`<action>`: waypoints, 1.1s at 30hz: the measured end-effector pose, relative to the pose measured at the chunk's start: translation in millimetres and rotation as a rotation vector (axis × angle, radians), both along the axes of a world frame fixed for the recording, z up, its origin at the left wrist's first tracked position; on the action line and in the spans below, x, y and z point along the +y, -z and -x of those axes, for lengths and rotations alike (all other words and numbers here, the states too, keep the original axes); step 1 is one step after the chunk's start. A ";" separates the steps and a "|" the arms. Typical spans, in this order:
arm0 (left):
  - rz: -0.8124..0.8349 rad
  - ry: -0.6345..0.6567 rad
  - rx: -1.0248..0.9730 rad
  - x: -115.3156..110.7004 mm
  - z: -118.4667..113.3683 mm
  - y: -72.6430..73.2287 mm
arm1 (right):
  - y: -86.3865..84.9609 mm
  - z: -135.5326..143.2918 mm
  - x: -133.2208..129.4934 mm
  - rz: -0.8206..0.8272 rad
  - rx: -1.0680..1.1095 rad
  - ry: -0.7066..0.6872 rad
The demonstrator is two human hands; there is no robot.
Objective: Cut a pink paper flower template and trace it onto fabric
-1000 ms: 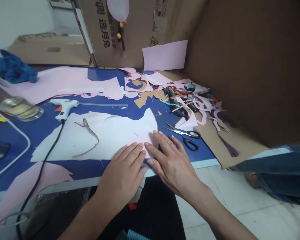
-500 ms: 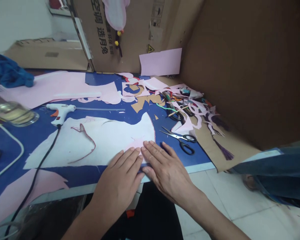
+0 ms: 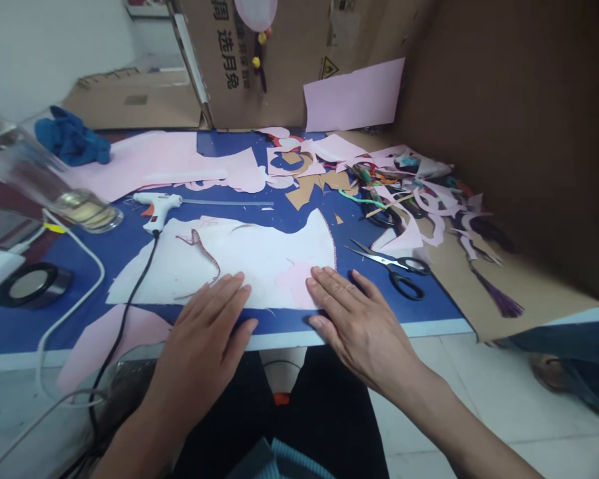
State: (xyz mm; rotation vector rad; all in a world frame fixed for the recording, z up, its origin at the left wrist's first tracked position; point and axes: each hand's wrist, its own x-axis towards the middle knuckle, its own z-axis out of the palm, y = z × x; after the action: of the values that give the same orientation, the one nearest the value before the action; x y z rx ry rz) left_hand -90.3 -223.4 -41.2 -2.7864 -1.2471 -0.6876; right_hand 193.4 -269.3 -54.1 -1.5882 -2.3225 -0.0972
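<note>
A white cloth-like piece (image 3: 259,249) with a red-stitched right edge lies on the blue tabletop. On its lower right part sits a small pink patch (image 3: 293,283). My right hand (image 3: 362,319) rests flat at the patch's right side, fingers stretched out over the cloth. Farther left, my left hand (image 3: 204,339) lies open with its fingertips on the lower edge of the same cloth. A narrow red-edged strip (image 3: 207,256) curls on the cloth just beyond those fingertips. Neither hand grips anything. Black-handled scissors (image 3: 389,261) lie right of the cloth.
A white glue gun (image 3: 158,207) lies behind the cloth, its black cord running over the cloth's left part. Tape roll (image 3: 34,285), glass jar (image 3: 87,206) and blue cloth (image 3: 72,136) are at left. Paper scraps (image 3: 414,199) pile up right; cardboard (image 3: 504,133) walls the right side.
My left hand has slid left along the cloth, away from my right hand, uncovering more of the pink patch. My right hand stays at the patch's right side. The camera view has shifted.
</note>
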 end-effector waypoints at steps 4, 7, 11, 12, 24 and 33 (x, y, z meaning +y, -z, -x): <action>-0.004 0.000 -0.027 -0.7 -0.4 -5.9 | 0.3 0.0 -0.1 -0.002 0.000 0.001; -0.005 0.094 -0.063 2.2 -21.4 -8.8 | -0.1 0.9 -0.7 0.005 -0.009 0.006; 0.051 0.233 -0.032 12.0 -49.2 -9.2 | -0.5 1.3 -1.2 0.012 -0.019 0.008; 0.053 0.254 -0.038 13.6 -53.1 -8.8 | -0.5 1.2 -1.1 0.012 -0.018 0.009; 0.027 0.152 -0.034 1.0 -44.2 4.0 | 0.4 -0.4 -3.0 0.033 -0.001 0.016; -0.014 0.161 -0.064 1.3 -44.6 6.0 | 1.4 -1.0 -2.2 0.033 -0.007 0.015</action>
State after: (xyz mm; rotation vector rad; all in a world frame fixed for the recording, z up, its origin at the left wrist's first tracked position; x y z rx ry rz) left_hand -45.7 -222.1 -47.2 -2.8993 -1.0297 -0.7962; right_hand 194.4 -271.5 -55.5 -1.6240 -2.3297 -0.0686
